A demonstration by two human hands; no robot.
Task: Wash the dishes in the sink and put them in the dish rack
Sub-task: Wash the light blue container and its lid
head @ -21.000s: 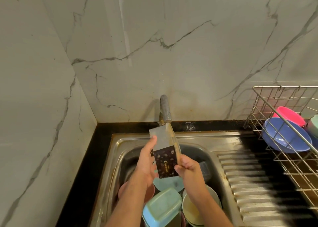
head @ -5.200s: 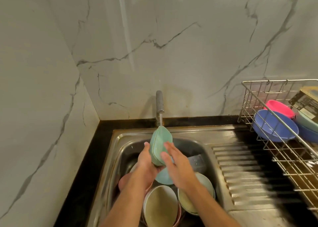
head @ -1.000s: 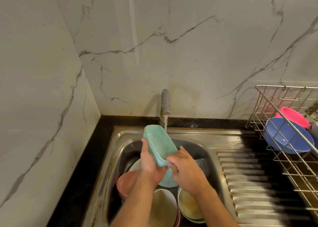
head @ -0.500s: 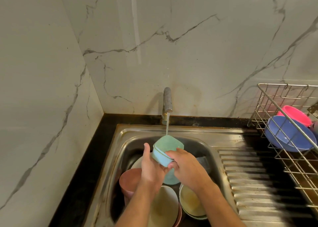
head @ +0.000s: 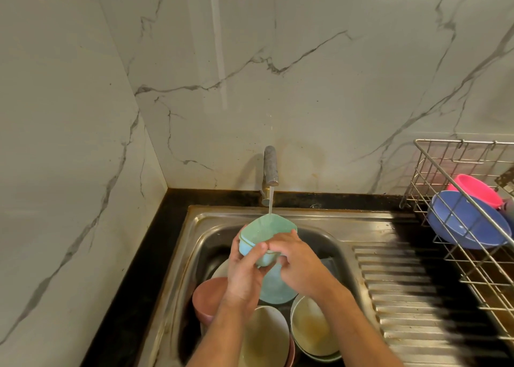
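Green-tinted plastic forms the squarish container [head: 264, 234] held above the steel sink [head: 319, 222], its rounded-corner opening tilted up toward the tap [head: 270, 166] so that the thin stream of water [head: 270, 201] lands on its far rim; its outer wall reads pale blue below a ridged lip. Left hand [head: 244, 272] wraps the near left side, thumb curled over the wall; right hand [head: 299, 261] grips the right side, fingers bent across the rim toward the left thumb. Beneath the hands the basin holds a pink bowl [head: 207, 297], a teal plate [head: 275, 286] and two cream bowls [head: 267, 336] [head: 311, 325], packed closely. Ribbed drainboard [head: 403, 283] extends right of the basin to the wire dish rack [head: 456, 172], which holds a blue bowl [head: 461, 222] and a pink bowl behind [head: 475, 188]. Black counter edging [head: 155, 255] borders the sink on the left and back, against marble wall panels [head: 306, 88].
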